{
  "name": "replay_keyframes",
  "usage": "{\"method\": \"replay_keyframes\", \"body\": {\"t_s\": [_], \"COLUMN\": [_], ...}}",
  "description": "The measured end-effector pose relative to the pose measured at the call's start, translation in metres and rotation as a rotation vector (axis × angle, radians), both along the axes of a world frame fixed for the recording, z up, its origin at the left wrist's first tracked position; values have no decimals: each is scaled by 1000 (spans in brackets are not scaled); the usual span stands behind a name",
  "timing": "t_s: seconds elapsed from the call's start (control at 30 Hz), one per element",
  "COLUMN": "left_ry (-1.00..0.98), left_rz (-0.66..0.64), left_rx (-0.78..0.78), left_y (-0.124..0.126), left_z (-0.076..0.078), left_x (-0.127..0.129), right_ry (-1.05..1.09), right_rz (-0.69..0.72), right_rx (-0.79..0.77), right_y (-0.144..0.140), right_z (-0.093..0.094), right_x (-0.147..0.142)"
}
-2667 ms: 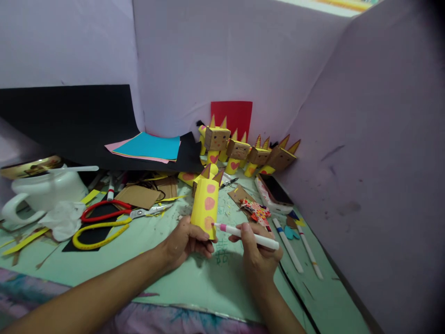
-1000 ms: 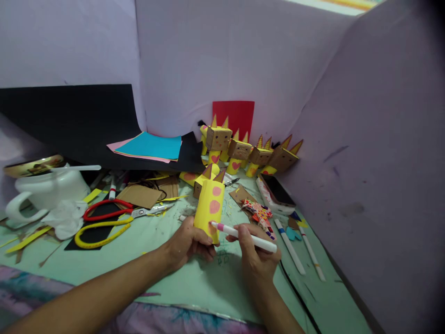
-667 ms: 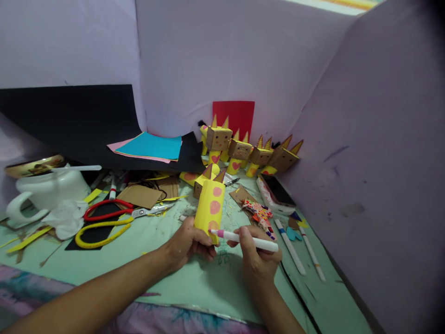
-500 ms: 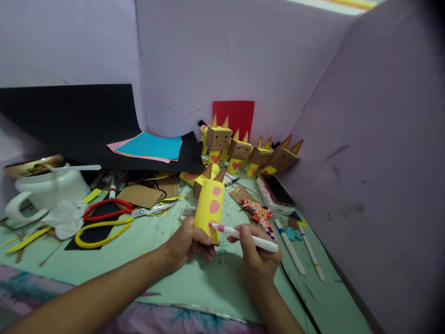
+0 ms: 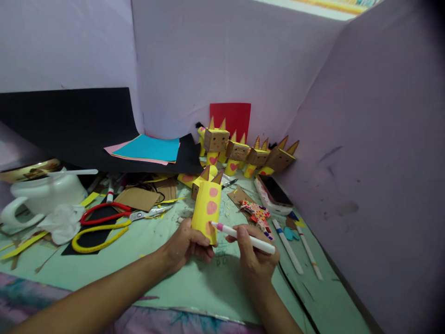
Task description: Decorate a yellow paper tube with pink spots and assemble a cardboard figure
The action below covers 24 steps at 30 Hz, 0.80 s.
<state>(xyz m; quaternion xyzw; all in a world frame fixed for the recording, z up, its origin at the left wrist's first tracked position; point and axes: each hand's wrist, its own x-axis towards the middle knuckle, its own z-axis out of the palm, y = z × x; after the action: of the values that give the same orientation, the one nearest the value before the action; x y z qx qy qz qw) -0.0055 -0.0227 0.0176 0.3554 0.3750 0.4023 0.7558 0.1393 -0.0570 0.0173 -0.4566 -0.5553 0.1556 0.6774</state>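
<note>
White jug (image 5: pixel 41 197) at 9 o'clock, scissors (image 5: pixel 114 215) beside it. Left hand (image 5: pixel 186 246) closed round base of yellow tube (image 5: pixel 206 208), held upright at centre of mat (image 5: pixel 146 273). Right hand (image 5: pixel 255 255) pinches marker (image 5: pixel 243 236), tip touching tube's lowest pink spot; spot fuller than seconds ago, colouring moving along. Finished figures (image 5: pixel 248 155) line wall at 12 o'clock.

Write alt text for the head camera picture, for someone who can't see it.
The left hand holds a yellow paper figure with pink spots upright while the right hand presses a pink marker to its base. Scissors lie left on the green mat; finished figures line the back wall.
</note>
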Motion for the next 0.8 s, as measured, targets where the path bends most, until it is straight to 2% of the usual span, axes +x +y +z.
{"method": "replay_keyframes", "body": {"t_s": [0.17,0.43,0.8], "left_ry": [-15,-57,-103], "left_rz": [7,2,20], "left_rx": [2,3,-40], "left_y": [0,1,1], "left_z": [-1,-3,1], "left_x": [0,-2,-3], "right_ry": [-25,-78,28], "right_rz": [-24,-69,-61], "right_rx": [45,26,14], "right_y": [3,4,3], "right_z": [-2,-1,-3], "right_x": [4,6,8]}}
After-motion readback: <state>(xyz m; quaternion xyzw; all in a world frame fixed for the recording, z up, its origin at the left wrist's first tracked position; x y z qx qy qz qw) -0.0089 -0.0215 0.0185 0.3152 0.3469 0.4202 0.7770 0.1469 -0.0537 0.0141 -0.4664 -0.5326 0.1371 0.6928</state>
